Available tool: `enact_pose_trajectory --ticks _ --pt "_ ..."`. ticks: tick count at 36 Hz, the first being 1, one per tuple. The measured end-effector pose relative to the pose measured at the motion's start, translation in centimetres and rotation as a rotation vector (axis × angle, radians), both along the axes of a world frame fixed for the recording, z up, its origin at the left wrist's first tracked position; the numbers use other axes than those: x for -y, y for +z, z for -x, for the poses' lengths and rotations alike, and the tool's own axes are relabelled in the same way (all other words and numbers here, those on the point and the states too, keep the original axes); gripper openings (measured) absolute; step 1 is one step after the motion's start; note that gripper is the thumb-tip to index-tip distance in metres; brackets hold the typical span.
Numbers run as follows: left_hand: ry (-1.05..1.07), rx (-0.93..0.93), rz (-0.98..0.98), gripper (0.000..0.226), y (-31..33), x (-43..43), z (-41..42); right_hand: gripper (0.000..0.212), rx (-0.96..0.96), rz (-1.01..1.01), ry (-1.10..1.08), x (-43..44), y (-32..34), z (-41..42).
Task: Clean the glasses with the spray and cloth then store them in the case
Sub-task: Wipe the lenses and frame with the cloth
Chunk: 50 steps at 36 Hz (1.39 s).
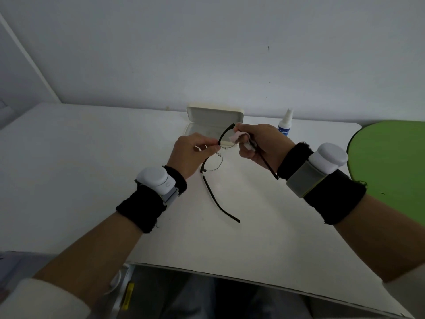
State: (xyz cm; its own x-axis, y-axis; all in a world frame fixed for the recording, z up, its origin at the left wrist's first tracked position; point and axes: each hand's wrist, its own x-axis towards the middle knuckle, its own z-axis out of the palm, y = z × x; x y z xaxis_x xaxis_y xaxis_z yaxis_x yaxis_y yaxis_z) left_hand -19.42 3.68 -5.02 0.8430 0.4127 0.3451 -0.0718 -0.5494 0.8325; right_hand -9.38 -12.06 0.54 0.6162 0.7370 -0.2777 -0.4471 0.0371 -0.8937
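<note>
Glasses point(212, 161), pinched at the bridge by the left hand point(192, 153) while the right hand point(257, 143) rubs a cloth point(239, 137) over one lens, could twist or drop onto the table point(92, 157) if pressed hard.

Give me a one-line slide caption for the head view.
Left hand steadies the glasses while right hand wipes a lens with the cloth; open case behind.

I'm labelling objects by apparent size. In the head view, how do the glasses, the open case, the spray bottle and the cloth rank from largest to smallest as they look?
1. Glasses: unfolded, but nearest the camera, so partly inflated.
2. Open case.
3. Spray bottle: its base is hidden behind the right hand.
4. Cloth: only a scrap shows between the fingers, true size unknown.
</note>
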Motion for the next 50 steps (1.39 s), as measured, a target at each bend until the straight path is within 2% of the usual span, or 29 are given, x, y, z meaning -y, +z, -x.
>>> enact_pose_trajectory --ticks 7,15,20,23,26,31,33,41,47,50 --pt "0.015 -0.006 0.022 0.012 -0.3 -0.1 0.0 0.019 -0.010 -0.023 0.014 -0.1 0.1 -0.1" --pt "0.042 -0.012 0.090 0.012 -0.3 0.1 0.1 0.025 0.243 0.077 0.003 0.1 0.2 -0.4" --pt "0.080 -0.033 0.167 0.010 -0.4 -0.2 0.2 0.016 0.466 0.097 -0.200 0.4 0.2 -0.7" --pt "0.107 -0.036 0.240 0.006 -0.5 -0.5 0.3 0.017 0.559 0.103 -0.260 0.8 -0.2 -0.9" --pt "0.113 -0.037 0.334 0.008 -0.7 -0.5 0.3 0.018 0.547 0.109 -0.261 0.8 -0.7 -1.1" --pt "0.123 -0.048 0.502 0.007 -0.7 -0.1 0.3 0.045 0.604 0.188 -0.196 0.9 -1.9 -1.4" --pt "0.118 -0.044 0.562 0.009 -0.7 0.1 0.4 0.049 0.621 0.218 -0.186 0.9 -2.2 -1.5" --pt "0.091 -0.063 0.698 0.015 -0.7 0.9 0.5 0.036 0.727 0.346 -0.174 0.8 -3.4 -1.6" --pt "0.064 -0.083 0.741 0.009 -0.9 1.7 0.5 0.030 0.690 0.343 -0.103 0.4 -4.0 -1.2" --pt "0.071 -0.103 0.750 0.010 -1.1 2.1 0.3 0.030 0.612 0.284 -0.084 0.1 -4.1 -0.9"
